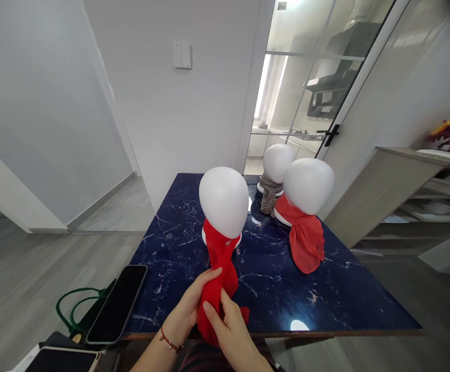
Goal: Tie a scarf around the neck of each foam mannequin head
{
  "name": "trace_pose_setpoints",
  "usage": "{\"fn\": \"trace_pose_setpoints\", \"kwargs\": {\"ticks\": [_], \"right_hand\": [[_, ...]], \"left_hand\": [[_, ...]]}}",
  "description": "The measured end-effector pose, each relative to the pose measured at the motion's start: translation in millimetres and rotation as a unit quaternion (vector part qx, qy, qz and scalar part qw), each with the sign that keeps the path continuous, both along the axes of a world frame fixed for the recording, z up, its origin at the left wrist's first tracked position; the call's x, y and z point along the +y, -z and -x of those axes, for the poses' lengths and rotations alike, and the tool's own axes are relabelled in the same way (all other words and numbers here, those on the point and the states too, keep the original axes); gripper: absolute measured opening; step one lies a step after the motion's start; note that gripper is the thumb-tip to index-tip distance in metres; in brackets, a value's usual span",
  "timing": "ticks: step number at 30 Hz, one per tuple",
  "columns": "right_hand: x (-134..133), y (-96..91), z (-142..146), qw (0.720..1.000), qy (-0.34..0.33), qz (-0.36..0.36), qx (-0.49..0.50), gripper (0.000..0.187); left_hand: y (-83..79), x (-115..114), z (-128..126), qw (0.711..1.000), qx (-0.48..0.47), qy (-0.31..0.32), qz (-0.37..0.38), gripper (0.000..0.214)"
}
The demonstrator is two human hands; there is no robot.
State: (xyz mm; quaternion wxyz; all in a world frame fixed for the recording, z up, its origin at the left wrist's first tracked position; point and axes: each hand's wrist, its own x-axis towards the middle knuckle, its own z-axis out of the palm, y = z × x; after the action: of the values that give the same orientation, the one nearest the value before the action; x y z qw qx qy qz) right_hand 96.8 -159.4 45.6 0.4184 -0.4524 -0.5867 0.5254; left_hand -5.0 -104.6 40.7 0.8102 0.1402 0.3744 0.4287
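A bright red scarf (218, 248) wraps the neck of a white mannequin head (225, 199) on the table, its ends crossing in front and hanging toward me. My left hand (194, 297) is closed on the scarf from the left, thumb lying on top of the cloth. Lower down, my right hand (228, 325) pinches the same scarf with thumb and fingers. The cloth is bunched between both hands and drapes over the table's near edge. Some of my fingers are hidden behind the fabric.
A dark blue marbled table (279, 294) carries two more white heads, one with a coral-red scarf (306, 243), one with a grey-brown scarf (268, 195). A phone (118, 305) lies at the left edge. Shelves (411, 196) stand right, beyond a glass door (306, 77).
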Motion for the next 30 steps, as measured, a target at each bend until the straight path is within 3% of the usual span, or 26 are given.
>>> {"fn": "trace_pose_setpoints", "kwargs": {"ticks": [5, 7, 9, 11, 13, 15, 17, 19, 22, 25, 27, 30], "right_hand": [[10, -0.8, -32, 0.994, -0.103, 0.023, -0.005, 0.033], [29, 1.6, -52, 0.999, -0.039, 0.024, -0.005, 0.036], [51, 5.7, -66, 0.996, 0.084, 0.020, 0.013, 0.032], [70, 9.9, -70, 0.988, 0.113, 0.079, 0.074, 0.042], [82, 12.3, -67, 0.966, 0.008, 0.204, 0.158, 0.051], [89, 12.1, -61, 0.919, -0.133, 0.308, 0.209, 0.046], [95, 10.2, -60, 0.884, -0.227, 0.342, 0.221, 0.040], [104, 9.3, -65, 0.873, -0.277, 0.345, 0.207, 0.036], [123, 13.8, -78, 0.871, -0.292, 0.359, 0.163, 0.029], [138, 21.7, -88, 0.886, -0.217, 0.374, 0.166, 0.015], [140, 24.3, -90, 0.888, -0.171, 0.380, 0.196, 0.015], [135, 23.0, -89, 0.874, -0.185, 0.378, 0.244, 0.025]], "left_hand": [[3.6, -5, 0, 0.998, 0.039, -0.033, -0.023, 0.036], [2.1, -3, -2, 0.998, 0.024, -0.019, -0.056, 0.034], [-0.6, -2, -4, 0.997, 0.012, -0.010, -0.077, 0.036], [-3.8, -2, -8, 0.997, 0.009, -0.005, -0.080, 0.043], [-7.1, -3, -11, 0.997, 0.009, 0.001, -0.080, 0.049], [-10.0, -4, -12, 0.996, 0.014, 0.005, -0.088, 0.056], [-12.5, -5, -9, 0.994, 0.036, 0.007, -0.104, 0.060], [-14.0, -3, -2, 0.989, 0.083, 0.006, -0.120, 0.061], [-12.8, 3, 13, 0.967, 0.206, -0.019, -0.152, 0.060], [-8.9, 11, 22, 0.942, 0.282, 0.007, -0.179, 0.053], [-7.0, 16, 21, 0.951, 0.255, 0.059, -0.165, 0.045], [-7.4, 20, 12, 0.970, 0.174, 0.116, -0.125, 0.030]]}}
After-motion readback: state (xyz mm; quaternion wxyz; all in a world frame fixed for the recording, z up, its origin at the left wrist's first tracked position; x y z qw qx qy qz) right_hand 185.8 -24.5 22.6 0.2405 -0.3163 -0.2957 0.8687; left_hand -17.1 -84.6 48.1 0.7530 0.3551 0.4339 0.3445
